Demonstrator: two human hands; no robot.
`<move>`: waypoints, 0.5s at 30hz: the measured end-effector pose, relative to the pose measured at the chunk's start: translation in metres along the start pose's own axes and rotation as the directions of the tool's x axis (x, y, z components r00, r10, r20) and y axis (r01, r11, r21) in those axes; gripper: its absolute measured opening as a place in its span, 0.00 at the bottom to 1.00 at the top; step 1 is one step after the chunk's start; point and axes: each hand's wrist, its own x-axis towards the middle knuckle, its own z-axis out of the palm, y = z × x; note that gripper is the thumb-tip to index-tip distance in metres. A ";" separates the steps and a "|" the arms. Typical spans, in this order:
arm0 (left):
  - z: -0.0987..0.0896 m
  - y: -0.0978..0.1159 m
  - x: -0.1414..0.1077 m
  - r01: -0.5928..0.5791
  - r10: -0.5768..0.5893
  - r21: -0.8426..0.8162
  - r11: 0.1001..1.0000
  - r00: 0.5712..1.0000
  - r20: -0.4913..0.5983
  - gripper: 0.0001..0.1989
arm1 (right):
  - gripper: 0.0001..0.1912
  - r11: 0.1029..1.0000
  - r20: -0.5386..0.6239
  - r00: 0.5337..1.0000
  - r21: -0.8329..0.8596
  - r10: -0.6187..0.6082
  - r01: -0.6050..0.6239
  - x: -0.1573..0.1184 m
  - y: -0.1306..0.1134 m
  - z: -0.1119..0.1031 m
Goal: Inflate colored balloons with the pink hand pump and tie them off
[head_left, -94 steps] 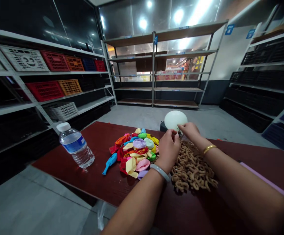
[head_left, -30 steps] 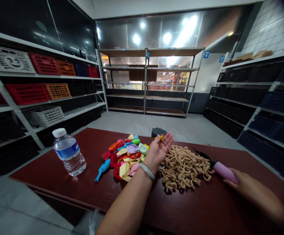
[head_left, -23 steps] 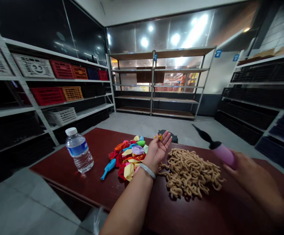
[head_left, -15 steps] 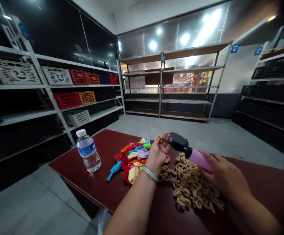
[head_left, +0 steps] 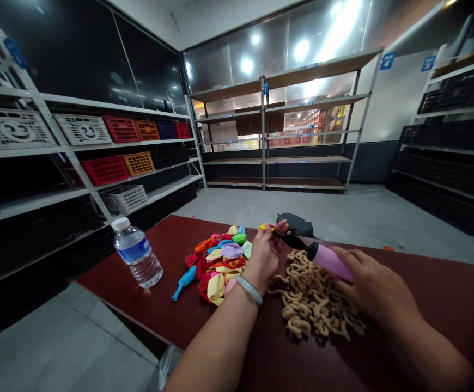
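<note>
My left hand (head_left: 265,251), with a pale bracelet on its wrist, pinches a small yellow balloon (head_left: 262,227) at the black nozzle tip of a pump. My right hand (head_left: 374,283) is wrapped round the pink body of the pump (head_left: 330,262), whose black nozzle points left. Left of my left forearm lies a pile of deflated balloons (head_left: 220,261) in many colours, with a blue balloon (head_left: 185,283) at its left edge. A heap of curly tan snack-like pieces (head_left: 316,299) lies beneath the pump and my right hand.
A clear water bottle (head_left: 139,253) with a blue label stands on the left of the dark red table (head_left: 139,299). Behind the table's far edge is a dark rounded object (head_left: 296,225). Shelves with coloured crates (head_left: 105,170) line the left wall.
The view has shifted slightly. My left hand has closed more around the yellow balloon at the nozzle, where its fingers were more spread before. My right hand keeps hold of the pump.
</note>
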 end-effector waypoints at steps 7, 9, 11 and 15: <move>0.010 -0.007 -0.010 -0.014 0.012 0.050 0.999 0.999 0.049 0.11 | 0.27 1.000 0.002 1.000 0.030 0.008 -0.008 -0.002 0.000 -0.003; 0.009 -0.010 -0.011 0.024 -0.030 0.073 0.997 0.997 0.070 0.13 | 0.27 0.999 0.006 1.000 0.030 0.015 -0.015 -0.002 0.000 -0.003; 0.009 -0.013 -0.013 0.046 -0.052 0.094 0.995 0.997 0.062 0.15 | 0.26 0.999 0.001 1.000 0.026 0.019 -0.019 -0.003 0.001 -0.002; 0.011 -0.022 -0.016 0.037 -0.042 0.078 0.996 0.997 0.065 0.14 | 0.26 1.000 -0.029 0.999 0.020 0.021 -0.020 -0.004 0.002 -0.002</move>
